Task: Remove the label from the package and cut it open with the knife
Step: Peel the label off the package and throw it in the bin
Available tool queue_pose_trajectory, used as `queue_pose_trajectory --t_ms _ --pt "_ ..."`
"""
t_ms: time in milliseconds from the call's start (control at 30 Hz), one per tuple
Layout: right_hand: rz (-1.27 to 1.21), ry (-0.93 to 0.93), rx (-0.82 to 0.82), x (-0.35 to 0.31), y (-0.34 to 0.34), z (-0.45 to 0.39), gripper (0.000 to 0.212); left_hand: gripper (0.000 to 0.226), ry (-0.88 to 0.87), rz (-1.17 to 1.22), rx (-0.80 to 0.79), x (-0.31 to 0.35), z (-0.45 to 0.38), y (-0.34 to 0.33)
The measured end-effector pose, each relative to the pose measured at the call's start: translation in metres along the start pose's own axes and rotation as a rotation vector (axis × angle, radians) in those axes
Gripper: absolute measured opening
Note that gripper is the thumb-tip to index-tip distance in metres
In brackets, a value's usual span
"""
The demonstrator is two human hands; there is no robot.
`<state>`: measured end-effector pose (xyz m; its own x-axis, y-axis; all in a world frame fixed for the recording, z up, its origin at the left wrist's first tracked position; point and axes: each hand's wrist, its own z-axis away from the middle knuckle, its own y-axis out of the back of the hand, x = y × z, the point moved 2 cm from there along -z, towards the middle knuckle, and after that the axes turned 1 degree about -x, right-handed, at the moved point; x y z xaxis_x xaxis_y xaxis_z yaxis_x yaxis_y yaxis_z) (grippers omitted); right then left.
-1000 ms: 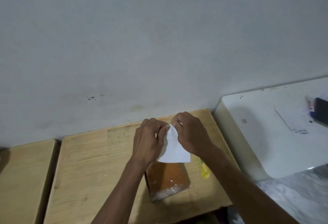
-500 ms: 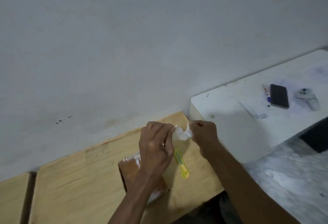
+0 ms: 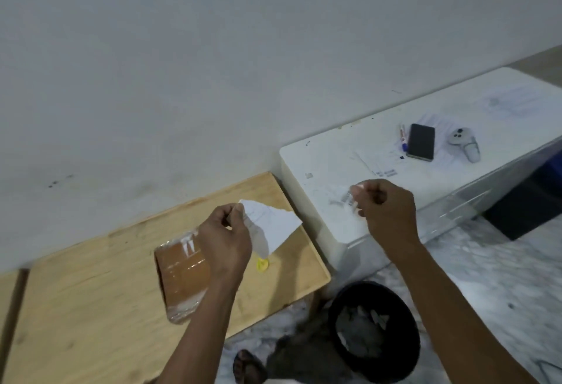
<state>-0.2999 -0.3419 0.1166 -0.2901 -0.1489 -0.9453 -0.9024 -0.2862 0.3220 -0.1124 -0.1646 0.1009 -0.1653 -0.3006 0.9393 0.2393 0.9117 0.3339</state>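
A brown package (image 3: 182, 280) wrapped in clear tape lies on the wooden table (image 3: 91, 307). Above it my left hand (image 3: 226, 244) pinches a torn white piece of the label (image 3: 273, 225). Off to the right, over the white table, my right hand (image 3: 386, 210) pinches a second, smaller scrap of label (image 3: 345, 199), which is blurred. Only the yellow end of the knife (image 3: 263, 264) shows on the wood, just right of my left hand; the rest of it is hidden behind the paper and hand.
A black bin (image 3: 374, 344) with paper scraps stands on the marble floor below my right arm. The low white table (image 3: 334, 155) carries a phone (image 3: 421, 141), a pen (image 3: 403, 137), papers and a white controller (image 3: 463, 143). A sandalled foot (image 3: 248, 367) shows near the bin.
The label has been torn in two. My hands have parted, the right swinging out over the white table with its scrap. The view has shifted right and down, revealing the bin.
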Motion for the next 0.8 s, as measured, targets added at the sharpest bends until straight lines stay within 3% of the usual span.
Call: queue_pose_trajectory --t_ms 67,167,267,433,600,667,800 --pt "-0.109 0.071 -0.163 -0.014 0.004 0.014 0.008 0.018 0.031 0.005 -0.024 -0.002 0.020 -0.009" --pt "-0.038 0.167 -0.401 -0.011 -0.002 0.036 0.010 0.018 0.140 0.115 -0.080 0.001 0.051 -0.023" --pt "-0.018 0.072 -0.484 0.017 0.004 0.043 0.014 0.015 0.246 0.290 -0.167 0.005 0.080 -0.037" --pt "-0.139 -0.015 -0.388 0.038 0.030 0.049 0.008 0.017 0.268 0.354 -0.267 0.013 0.106 -0.047" --pt "0.031 0.050 -0.329 0.037 0.050 0.049 0.012 0.016 0.241 0.263 -0.469 0.028 0.113 -0.054" --pt "0.097 0.083 -0.324 0.033 0.053 0.049 0.007 0.023 0.158 0.158 -0.550 0.035 0.110 -0.056" --pt "0.209 0.130 -0.308 0.025 0.053 0.047 0.007 0.011 -0.114 -0.112 -0.602 0.040 0.102 -0.060"
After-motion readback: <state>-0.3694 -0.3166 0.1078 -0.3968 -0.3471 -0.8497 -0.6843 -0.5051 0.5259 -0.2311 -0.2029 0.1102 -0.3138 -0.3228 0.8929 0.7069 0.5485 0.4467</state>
